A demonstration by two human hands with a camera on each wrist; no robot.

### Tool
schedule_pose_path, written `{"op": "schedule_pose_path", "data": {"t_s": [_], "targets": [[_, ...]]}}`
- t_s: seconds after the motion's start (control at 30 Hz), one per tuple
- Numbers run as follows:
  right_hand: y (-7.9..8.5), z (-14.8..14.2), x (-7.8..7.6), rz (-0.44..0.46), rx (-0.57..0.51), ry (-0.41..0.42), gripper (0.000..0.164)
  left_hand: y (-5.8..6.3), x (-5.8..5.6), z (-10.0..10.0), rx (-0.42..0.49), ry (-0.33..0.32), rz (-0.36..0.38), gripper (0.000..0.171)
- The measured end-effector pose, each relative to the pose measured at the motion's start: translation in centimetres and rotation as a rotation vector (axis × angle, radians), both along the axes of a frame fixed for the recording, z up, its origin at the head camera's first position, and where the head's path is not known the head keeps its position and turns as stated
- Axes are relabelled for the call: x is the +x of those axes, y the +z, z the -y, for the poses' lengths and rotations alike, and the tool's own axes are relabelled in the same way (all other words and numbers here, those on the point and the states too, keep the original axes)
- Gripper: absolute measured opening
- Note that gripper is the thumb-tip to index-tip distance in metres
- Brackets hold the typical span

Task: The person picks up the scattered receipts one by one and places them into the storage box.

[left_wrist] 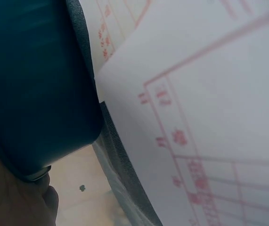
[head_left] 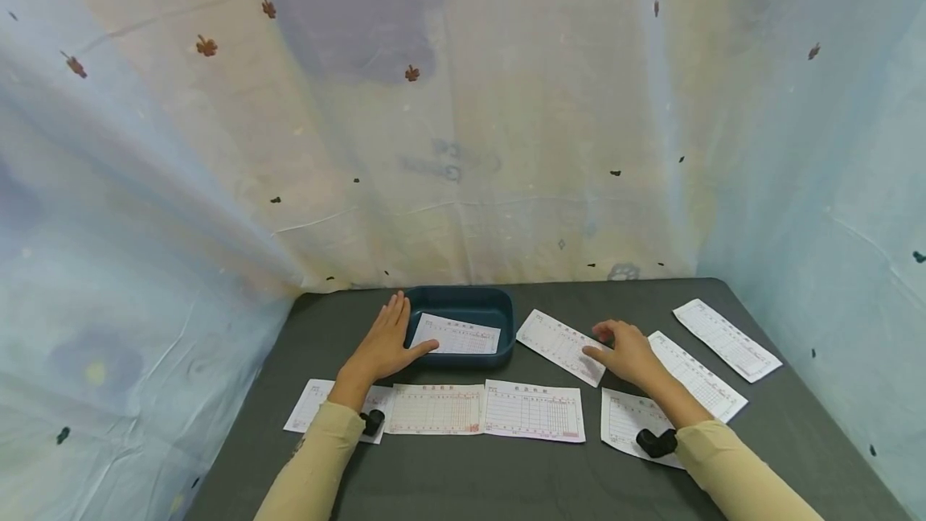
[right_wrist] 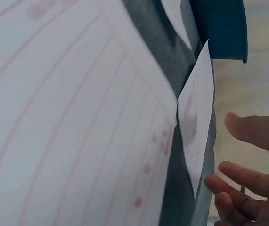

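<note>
- The person's right hand [head_left: 628, 354] hovers at the near end of a printed slip [head_left: 557, 344], thumb well apart from loosely bent fingers, nothing in its hold.
- The step looks like a reach for that slip; the next move likely calls for a pinch on its edge.
- The left hand [head_left: 383, 344], fingers straight, thumb spread, gripping nothing, rests against the blue tray [head_left: 463, 302], beside the form inside [head_left: 457, 334].

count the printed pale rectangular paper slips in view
8: one slip in the dark-blue rectangular tray; one crossed by the left forearm; two at front centre; one by the right hand; three farther right. Others may be hidden underneath.
</note>
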State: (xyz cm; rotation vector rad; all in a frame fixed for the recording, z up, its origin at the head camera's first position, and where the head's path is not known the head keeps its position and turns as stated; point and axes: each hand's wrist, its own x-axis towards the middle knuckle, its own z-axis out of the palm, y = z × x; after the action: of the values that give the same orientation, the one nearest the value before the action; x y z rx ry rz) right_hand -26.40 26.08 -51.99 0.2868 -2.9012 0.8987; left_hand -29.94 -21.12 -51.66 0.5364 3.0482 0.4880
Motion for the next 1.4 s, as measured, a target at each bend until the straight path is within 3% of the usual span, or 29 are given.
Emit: {"op": "schedule_pose_path", "data": {"t_s": [0.5,0.8,1.4], "targets": [[-0.41,-0.86,0.69,0.052,0.185,-0.065,0.074,-0.04,0.08,-0.03,-0.009,0.008,0.031,0.118],[-0.12,-0.67,0.73,0.079,0.194,-0.061,0.063,-0.04,0.09,-0.08,-0.002,0.008,0.030,0.118],[-0.47,-0.43,0.52,0.077,0.130,-0.042,0.060,-0.05,0.12,-0.07,0.008,0.008,0.025,0.119]]}}
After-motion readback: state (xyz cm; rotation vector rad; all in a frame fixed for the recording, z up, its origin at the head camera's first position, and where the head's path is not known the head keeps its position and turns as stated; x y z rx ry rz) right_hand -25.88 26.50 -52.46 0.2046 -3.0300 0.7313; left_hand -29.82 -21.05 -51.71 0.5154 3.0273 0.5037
